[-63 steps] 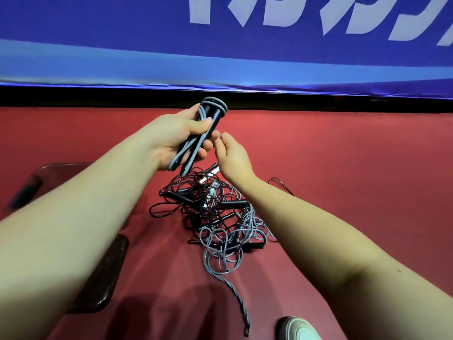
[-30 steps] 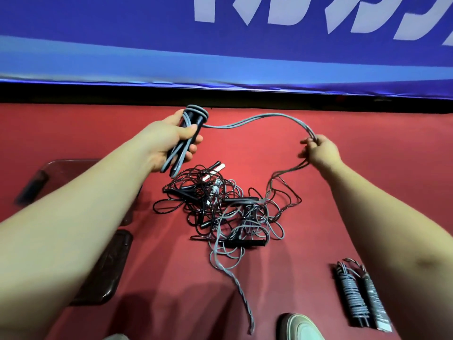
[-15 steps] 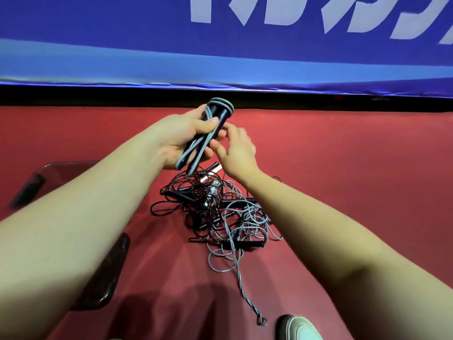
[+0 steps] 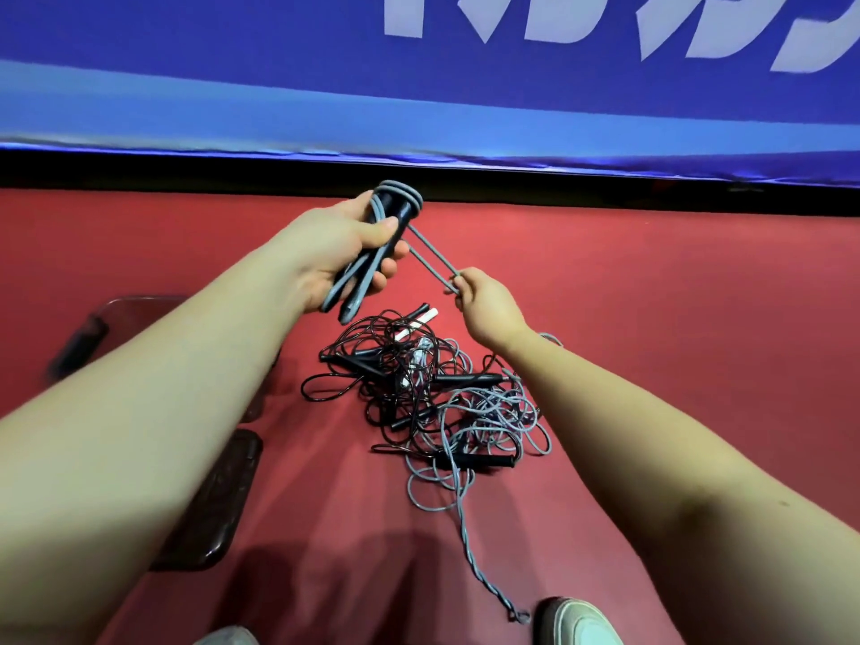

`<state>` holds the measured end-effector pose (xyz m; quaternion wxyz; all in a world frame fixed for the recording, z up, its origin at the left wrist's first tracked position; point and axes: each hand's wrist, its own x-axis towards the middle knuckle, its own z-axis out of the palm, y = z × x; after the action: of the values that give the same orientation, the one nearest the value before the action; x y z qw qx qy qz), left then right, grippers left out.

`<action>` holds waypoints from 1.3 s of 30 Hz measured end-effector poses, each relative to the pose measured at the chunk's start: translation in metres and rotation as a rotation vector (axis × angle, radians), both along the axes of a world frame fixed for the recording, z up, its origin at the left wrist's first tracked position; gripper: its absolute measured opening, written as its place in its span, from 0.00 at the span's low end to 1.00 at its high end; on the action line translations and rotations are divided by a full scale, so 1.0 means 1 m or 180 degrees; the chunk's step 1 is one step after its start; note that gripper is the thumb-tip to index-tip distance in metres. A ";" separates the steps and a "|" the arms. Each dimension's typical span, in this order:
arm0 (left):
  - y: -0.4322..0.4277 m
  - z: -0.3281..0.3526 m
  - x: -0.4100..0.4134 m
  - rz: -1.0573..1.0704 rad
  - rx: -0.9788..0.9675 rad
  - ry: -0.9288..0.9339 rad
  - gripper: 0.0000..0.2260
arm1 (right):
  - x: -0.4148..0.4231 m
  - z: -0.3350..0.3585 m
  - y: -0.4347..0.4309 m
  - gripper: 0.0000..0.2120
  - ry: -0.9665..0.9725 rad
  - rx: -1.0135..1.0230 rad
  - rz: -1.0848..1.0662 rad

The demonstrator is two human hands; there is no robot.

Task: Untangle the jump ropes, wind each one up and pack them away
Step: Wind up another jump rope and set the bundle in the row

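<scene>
My left hand [image 4: 342, 253] grips a pair of black jump-rope handles [image 4: 393, 216] held upright, with grey cord looped lengthwise over them. My right hand [image 4: 484, 302] pinches a doubled strand of the same grey cord [image 4: 430, 258], stretched taut down and to the right from the handle tops. On the red floor below lies a tangled pile of jump ropes [image 4: 437, 398]: thin black cords, grey cords, several black handles and a white handle [image 4: 416, 325]. A twisted grey tail [image 4: 484, 570] trails from the pile toward my shoe.
A dark translucent bin [image 4: 88, 337] and its lid [image 4: 209, 509] sit on the floor at the left, partly behind my left arm. My shoes [image 4: 577, 621] show at the bottom edge. A blue banner wall [image 4: 419, 109] closes off the far side.
My right hand left the handle tops and pulled away down and to the right, drawing the grey cord taut. Before that it swung a long loop out and back to the handles.
</scene>
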<state>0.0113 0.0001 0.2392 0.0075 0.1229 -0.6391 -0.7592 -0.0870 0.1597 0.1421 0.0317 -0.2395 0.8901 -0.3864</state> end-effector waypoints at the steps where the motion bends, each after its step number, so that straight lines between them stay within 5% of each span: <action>1: -0.003 0.000 -0.001 0.0075 -0.0015 0.0011 0.09 | 0.001 0.000 0.001 0.14 -0.0073 -0.0037 0.0101; 12: -0.033 -0.032 0.002 0.0581 -0.1181 -0.0079 0.22 | 0.032 0.031 0.023 0.14 0.0076 0.0076 0.0769; 23: -0.007 -0.036 -0.009 0.0075 -0.2991 0.0043 0.31 | 0.060 0.097 0.015 0.14 0.1637 0.0665 0.0838; 26: -0.007 -0.039 -0.011 0.0131 -0.2120 -0.0089 0.26 | 0.064 0.095 0.020 0.15 0.1894 0.0878 0.1001; 29: -0.022 -0.033 -0.007 0.0299 -0.0612 -0.0234 0.17 | 0.059 0.090 0.028 0.12 0.1199 0.0663 0.0794; 33: -0.032 -0.033 0.004 0.0319 -0.0134 -0.0162 0.12 | 0.053 0.070 0.029 0.10 -0.0624 0.0063 0.0663; 39: -0.030 -0.035 0.003 0.0341 0.0320 -0.0014 0.10 | 0.054 0.058 0.019 0.15 -0.1171 0.0080 0.0861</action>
<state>0.0146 -0.0297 0.2043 0.0406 0.1587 -0.5927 -0.7886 -0.0326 0.1791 0.2006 0.2479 -0.2818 0.8339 -0.4047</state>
